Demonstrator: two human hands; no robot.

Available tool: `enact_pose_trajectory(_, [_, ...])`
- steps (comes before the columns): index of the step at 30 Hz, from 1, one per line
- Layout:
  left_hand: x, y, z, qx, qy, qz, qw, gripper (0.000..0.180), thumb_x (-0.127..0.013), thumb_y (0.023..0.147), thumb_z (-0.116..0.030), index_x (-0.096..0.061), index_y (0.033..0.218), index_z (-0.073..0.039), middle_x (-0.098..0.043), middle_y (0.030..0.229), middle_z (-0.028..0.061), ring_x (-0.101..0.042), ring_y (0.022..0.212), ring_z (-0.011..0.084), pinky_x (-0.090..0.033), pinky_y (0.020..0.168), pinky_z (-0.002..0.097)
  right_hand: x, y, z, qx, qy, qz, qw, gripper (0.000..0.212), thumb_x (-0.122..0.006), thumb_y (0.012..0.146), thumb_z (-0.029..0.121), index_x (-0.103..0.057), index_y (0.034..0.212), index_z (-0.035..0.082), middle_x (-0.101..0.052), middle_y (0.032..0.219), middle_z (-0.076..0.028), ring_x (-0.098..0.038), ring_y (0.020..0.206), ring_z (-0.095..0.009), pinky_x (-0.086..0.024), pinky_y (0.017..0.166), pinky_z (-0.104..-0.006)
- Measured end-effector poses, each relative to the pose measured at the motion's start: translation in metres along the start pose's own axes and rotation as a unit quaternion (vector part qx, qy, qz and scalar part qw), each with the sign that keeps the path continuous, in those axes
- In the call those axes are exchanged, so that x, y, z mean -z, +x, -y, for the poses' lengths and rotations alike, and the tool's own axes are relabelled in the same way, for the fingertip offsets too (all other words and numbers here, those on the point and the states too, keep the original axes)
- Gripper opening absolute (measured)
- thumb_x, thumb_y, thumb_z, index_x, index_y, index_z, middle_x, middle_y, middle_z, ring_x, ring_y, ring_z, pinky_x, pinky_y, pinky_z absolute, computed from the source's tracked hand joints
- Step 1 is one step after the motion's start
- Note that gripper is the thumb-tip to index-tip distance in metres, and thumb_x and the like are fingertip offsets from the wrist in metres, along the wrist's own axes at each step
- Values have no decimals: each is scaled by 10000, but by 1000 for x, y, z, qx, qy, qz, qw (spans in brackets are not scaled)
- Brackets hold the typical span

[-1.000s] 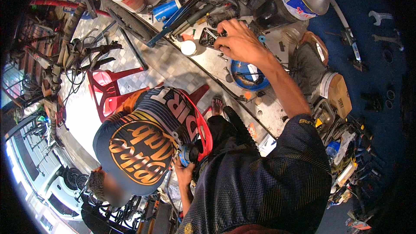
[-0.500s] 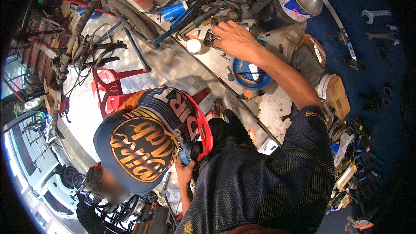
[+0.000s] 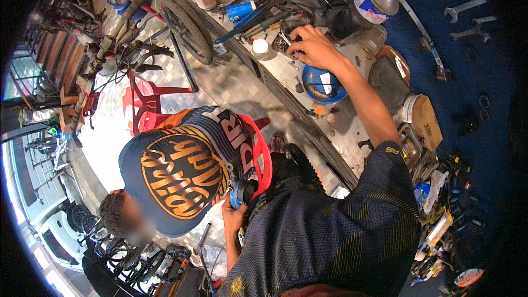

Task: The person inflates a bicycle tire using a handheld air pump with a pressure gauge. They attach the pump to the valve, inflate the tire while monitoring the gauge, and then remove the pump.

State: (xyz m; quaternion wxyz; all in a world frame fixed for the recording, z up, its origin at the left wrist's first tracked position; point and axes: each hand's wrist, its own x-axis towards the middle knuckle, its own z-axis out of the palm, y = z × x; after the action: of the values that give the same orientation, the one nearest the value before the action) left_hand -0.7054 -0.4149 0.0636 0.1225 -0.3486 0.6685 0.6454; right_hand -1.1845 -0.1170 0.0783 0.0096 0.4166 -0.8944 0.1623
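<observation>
My right hand reaches over the workbench, bent fingers apart, at a small dark tray of small parts. A thin, shiny piece shows by the fingertips; I cannot tell whether they touch it. Beside the tray stands a white-lidded jar; a round blue bowl with a dark tool and a white piece in it lies below my wrist. Low in the view, my left hand is closed around a blue and black part with a round black end, its exact kind unclear.
A person in a dark cap sits close on my left on a red plastic chair. The bench edge runs diagonally. Bottles, a blue can and a large clear bottle crowd its far end. Wrenches hang at right.
The view has shifted, moving the bench items in the picture. My right hand's fingers now hang over the tray, showing more of its contents. My left hand keeps its grip.
</observation>
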Motion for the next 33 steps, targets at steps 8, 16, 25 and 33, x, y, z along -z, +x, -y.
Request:
enact_pose_trajectory(8, [10,-13,18,-13,3,-1,1000,302,-652,761,10,-669,1061,-13,-685,893,-15,-601,758,84,-496,726,254,9,24,14,33,-72,95,992,147,-784,801,214,-801,941,172,-580,1131,-34,-500,1182,-256,-408,961,-412])
enact_pose_trajectory(16, [16,-20,18,-44,-10,-1,999,299,-655,764,8,-673,1061,-19,-676,874,-23,-581,722,75,-482,696,246,18,1,9,-82,211,-85,970,151,-725,904,237,-766,1008,136,-661,1080,-39,-584,1097,-219,-460,935,-401])
enact_pose_trajectory(25, [54,-45,49,-67,-5,23,997,288,-670,786,-11,-681,1073,-15,-680,875,-10,-587,743,87,-484,702,259,48,-66,155,-57,793,-117,595,265,-577,1025,231,-653,1191,39,-662,1142,-54,-593,1097,-159,-458,900,-323])
enact_pose_trajectory(33, [120,-98,132,-130,25,85,988,255,-682,782,-47,-692,1035,-12,-672,870,-5,-578,741,80,-491,715,268,41,-173,302,-10,792,-134,595,203,-584,1007,219,-610,1115,49,-633,1082,-78,-618,941,-182,-498,783,-326])
